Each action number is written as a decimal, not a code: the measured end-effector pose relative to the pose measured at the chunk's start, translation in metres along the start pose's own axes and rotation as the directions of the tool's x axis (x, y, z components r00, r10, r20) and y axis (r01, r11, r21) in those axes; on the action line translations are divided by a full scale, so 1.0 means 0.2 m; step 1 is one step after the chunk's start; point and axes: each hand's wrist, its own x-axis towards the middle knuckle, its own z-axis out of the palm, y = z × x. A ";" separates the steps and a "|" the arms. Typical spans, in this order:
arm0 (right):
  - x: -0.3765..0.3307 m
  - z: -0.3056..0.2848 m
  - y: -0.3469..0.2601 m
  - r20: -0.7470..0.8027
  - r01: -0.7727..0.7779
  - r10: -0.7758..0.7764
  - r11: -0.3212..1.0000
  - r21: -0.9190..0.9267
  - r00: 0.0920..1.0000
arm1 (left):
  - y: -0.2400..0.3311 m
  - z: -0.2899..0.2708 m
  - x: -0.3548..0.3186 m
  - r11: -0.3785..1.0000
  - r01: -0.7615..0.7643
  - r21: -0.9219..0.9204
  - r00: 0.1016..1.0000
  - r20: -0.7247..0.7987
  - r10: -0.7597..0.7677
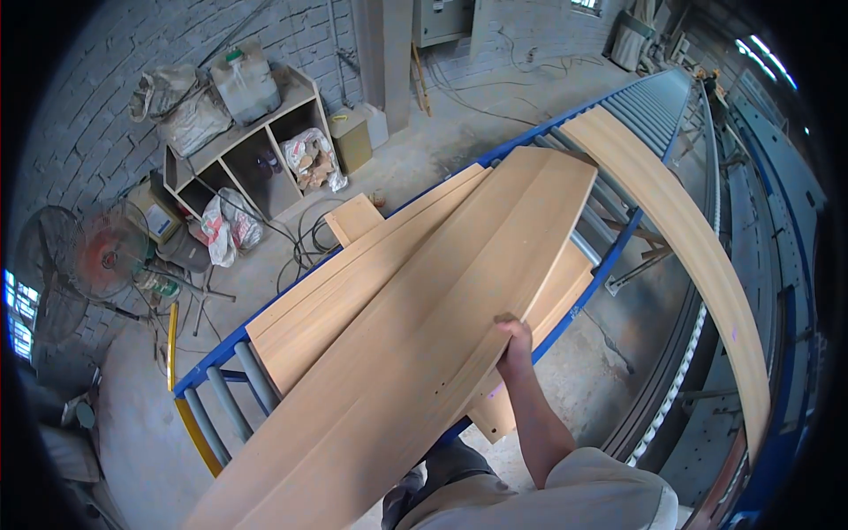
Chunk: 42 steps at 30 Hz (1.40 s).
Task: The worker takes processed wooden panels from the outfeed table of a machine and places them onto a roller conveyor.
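Observation:
A long, wide wooden board (442,291) with pale grain fills the middle, slanting from the lower left to the upper right. My right hand (515,344) grips its right edge, with the fingertips over the top face and the rest of the hand along the side. My left hand is out of sight. Beneath the wide board, other boards rest on a blue roller conveyor (208,360). One grooved board (353,261) shows along the left side, and part of a lower board (565,287) shows at the right.
A long board (698,234) extends along the right, its upper end over the rollers. An open shelf unit (231,146) carrying sacks and a jug stands by the brick wall. A standing fan (108,256) and loose cables (309,238) are at the left. Machinery (777,203) lines the right.

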 end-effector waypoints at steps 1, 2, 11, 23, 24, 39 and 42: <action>0.08 -0.03 0.00 -0.018 0.040 -0.040 0.999 0.004 0.999 | -0.11 0.05 0.05 0.995 -0.094 0.042 0.994 0.050 0.092; 0.16 -0.05 0.01 0.004 0.040 -0.040 0.999 0.009 0.999 | -0.22 0.10 0.09 0.978 -0.190 0.081 0.978 0.102 0.182; 0.65 -0.13 -0.05 -0.006 0.069 -0.068 0.994 0.080 0.998 | -0.41 0.72 0.01 0.790 0.577 -0.206 0.711 0.603 -0.362; 1.13 -0.24 -0.04 0.043 0.030 -0.033 0.997 0.065 0.999 | -0.72 1.45 -0.17 0.676 0.680 -0.284 0.718 0.443 -0.536; 1.15 -0.22 -0.06 -0.023 0.054 -0.053 0.998 0.018 0.998 | -0.73 1.50 -0.19 0.673 0.686 -0.277 0.720 0.397 -0.570; 0.49 -0.13 0.49 0.313 0.313 -0.393 -0.065 -0.948 0.865 | -0.59 1.21 0.21 0.650 0.363 0.667 0.867 0.015 -0.499; 0.28 -0.15 0.57 0.391 0.352 -0.375 -0.171 -0.920 0.840 | -0.72 1.26 0.17 0.617 0.772 0.154 0.623 -0.380 -0.684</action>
